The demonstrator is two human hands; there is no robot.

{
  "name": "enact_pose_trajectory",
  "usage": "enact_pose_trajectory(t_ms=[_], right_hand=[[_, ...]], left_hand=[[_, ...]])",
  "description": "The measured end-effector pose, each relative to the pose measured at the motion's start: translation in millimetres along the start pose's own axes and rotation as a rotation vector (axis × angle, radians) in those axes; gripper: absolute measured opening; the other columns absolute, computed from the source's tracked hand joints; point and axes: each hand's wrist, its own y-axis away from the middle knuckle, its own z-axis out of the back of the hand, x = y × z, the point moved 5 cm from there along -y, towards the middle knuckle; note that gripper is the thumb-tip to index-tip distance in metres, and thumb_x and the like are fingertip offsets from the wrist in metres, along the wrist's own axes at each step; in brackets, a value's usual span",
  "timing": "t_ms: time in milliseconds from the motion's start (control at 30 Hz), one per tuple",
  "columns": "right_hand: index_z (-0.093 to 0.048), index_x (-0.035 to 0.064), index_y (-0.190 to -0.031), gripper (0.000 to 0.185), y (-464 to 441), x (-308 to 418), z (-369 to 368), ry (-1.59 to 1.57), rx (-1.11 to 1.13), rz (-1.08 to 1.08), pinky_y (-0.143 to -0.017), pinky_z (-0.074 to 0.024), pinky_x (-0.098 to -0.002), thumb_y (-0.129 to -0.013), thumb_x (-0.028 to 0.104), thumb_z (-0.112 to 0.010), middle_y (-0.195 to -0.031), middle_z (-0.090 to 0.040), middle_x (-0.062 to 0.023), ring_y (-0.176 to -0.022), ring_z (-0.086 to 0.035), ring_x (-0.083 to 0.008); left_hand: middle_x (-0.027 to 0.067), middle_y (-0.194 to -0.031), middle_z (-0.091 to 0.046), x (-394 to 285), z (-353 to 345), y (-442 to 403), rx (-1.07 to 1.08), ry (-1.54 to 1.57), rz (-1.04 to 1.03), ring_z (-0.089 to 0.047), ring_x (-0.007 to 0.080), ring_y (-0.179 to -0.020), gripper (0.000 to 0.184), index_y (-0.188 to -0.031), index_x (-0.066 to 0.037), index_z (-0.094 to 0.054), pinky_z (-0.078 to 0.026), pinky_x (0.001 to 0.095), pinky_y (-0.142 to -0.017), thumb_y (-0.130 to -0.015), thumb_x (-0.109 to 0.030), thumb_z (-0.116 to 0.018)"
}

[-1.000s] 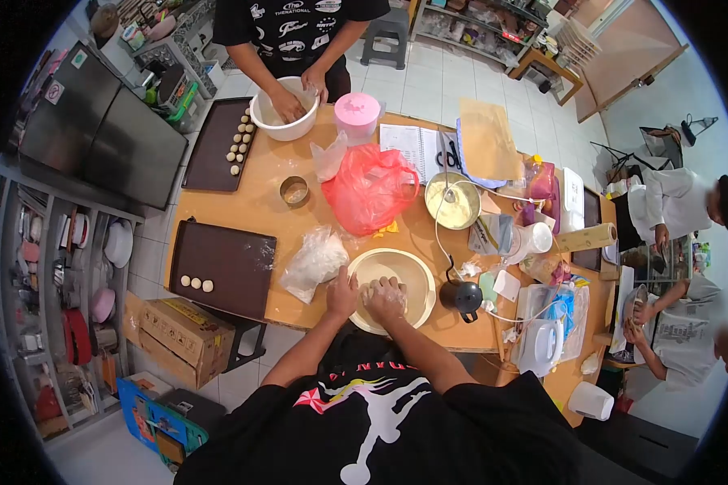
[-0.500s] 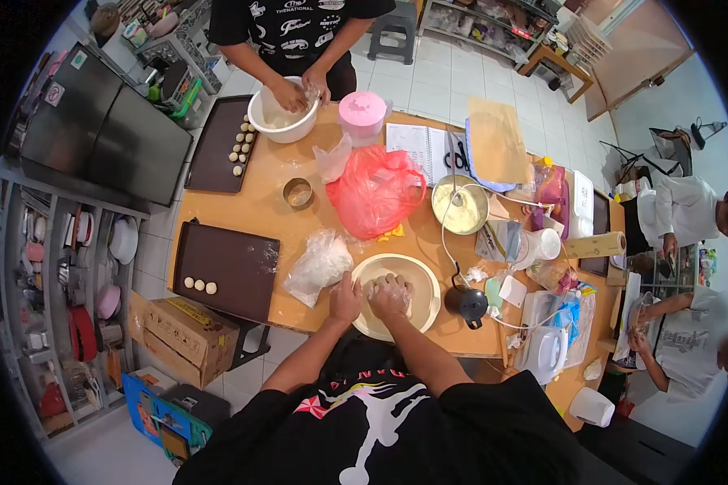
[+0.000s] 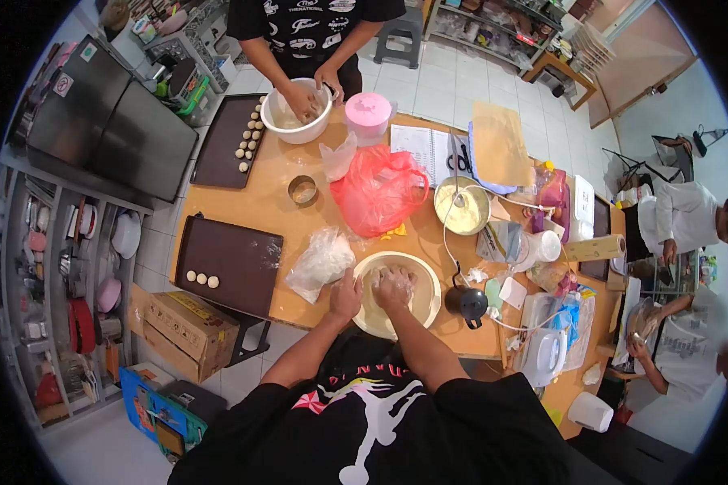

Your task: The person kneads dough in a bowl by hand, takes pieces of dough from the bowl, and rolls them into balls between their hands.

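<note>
A cream-coloured bowl (image 3: pixel 430 310) stands at the table's near edge in front of me. My left hand (image 3: pixel 345 296) is closed on its left rim, thumb over the edge. Down inside the bowl, my flour-dusted right hand (image 3: pixel 391 288) is pressed onto pale dough, fingers curled over it; most of the dough is hidden beneath the hand. A clear bag of white flour (image 3: pixel 319 263) lies just left of the bowl. To the right stands a black hand mixer or pot-like appliance (image 3: pixel 466 303) with a white cord. Several dough balls (image 3: pixel 202 279) sit on a dark tray (image 3: pixel 239 259).
Across the table a person (image 3: pixel 307 48) works with both hands at a white bowl (image 3: pixel 298 133). A red plastic bag (image 3: pixel 378 192), pink-lidded tub (image 3: pixel 369 115), metal ring (image 3: pixel 302 190), and bowl of creamy mixture (image 3: pixel 463 207) stand between us. Two people (image 3: pixel 687 218) are at the right.
My right hand has shifted slightly within the bowl, its fingers now reaching deeper. My left hand stays on the rim. The view has moved a little; the person opposite still works in the white bowl.
</note>
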Motion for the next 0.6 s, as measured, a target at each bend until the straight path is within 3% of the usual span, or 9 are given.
enact_pose_trajectory(t_ms=[200, 300, 400, 500, 600], right_hand=[[-0.067, 0.0105, -0.11, 0.038, -1.7, -17.8, -0.9, -0.3, 0.143, -0.045, -0.096, -0.0364, -0.0509, -0.094, 0.039, -0.047, -0.108, -0.066, -0.0143, -0.107, -0.057, -0.0336], [-0.061, 0.0064, -0.117, 0.04, -5.6, -64.5, -42.0, -0.874, 0.243, -0.179, -0.098, -0.0389, -0.0507, -0.095, 0.035, -0.045, -0.111, -0.065, -0.0191, -0.113, -0.055, -0.0394], [-0.059, -0.0009, -0.116, 0.04, -7.2, -68.8, 7.9, -0.399, 0.438, -0.167, -0.101, -0.0402, -0.0472, -0.093, 0.03, -0.049, -0.115, -0.062, -0.0238, -0.114, -0.054, -0.0424], [-0.057, -0.0063, -0.115, 0.044, 21.5, -81.1, 11.2, -0.193, 0.575, -0.167, -0.1, -0.0417, -0.0478, -0.087, 0.028, -0.055, -0.116, -0.061, -0.0275, -0.114, -0.055, -0.0424], [-0.057, -0.0059, -0.115, 0.054, 32.5, -83.5, 0.5, -0.173, 0.439, -0.173, -0.097, -0.0452, -0.0469, -0.079, 0.032, -0.068, -0.112, -0.061, -0.0311, -0.11, -0.058, -0.0427]], left_hand=[[0.0299, -0.083, -0.062, -5.6, 3.5, 0.6, -0.014, 0.053, 0.029, -0.058, 0.0513, -0.081, 0.023, -0.101, 0.001, -0.048, -0.044, 0.0577, -0.07, -0.094, -0.02, -0.053], [0.0303, -0.083, -0.061, -5.5, 1.9, 0.8, -0.004, 0.044, 0.033, -0.058, 0.0511, -0.081, 0.022, -0.101, 0.001, -0.048, -0.043, 0.0583, -0.07, -0.094, -0.019, -0.053], [0.0265, -0.076, -0.062, -0.5, -1.5, 1.9, -0.107, 0.021, -0.019, -0.06, 0.0481, -0.075, 0.022, -0.1, -0.001, -0.048, -0.045, 0.0561, -0.066, -0.094, -0.022, -0.054], [0.0275, -0.077, -0.062, 2.1, -4.3, 0.7, -0.044, 0.027, 0.034, -0.059, 0.0485, -0.077, 0.023, -0.101, -0.001, -0.048, -0.044, 0.0565, -0.066, -0.095, -0.022, -0.054], [0.0281, -0.079, -0.062, 3.9, -6.0, 1.3, -0.076, 0.04, 0.015, -0.059, 0.049, -0.078, 0.023, -0.103, -0.001, -0.048, -0.044, 0.0569, -0.067, -0.095, -0.022, -0.054]])
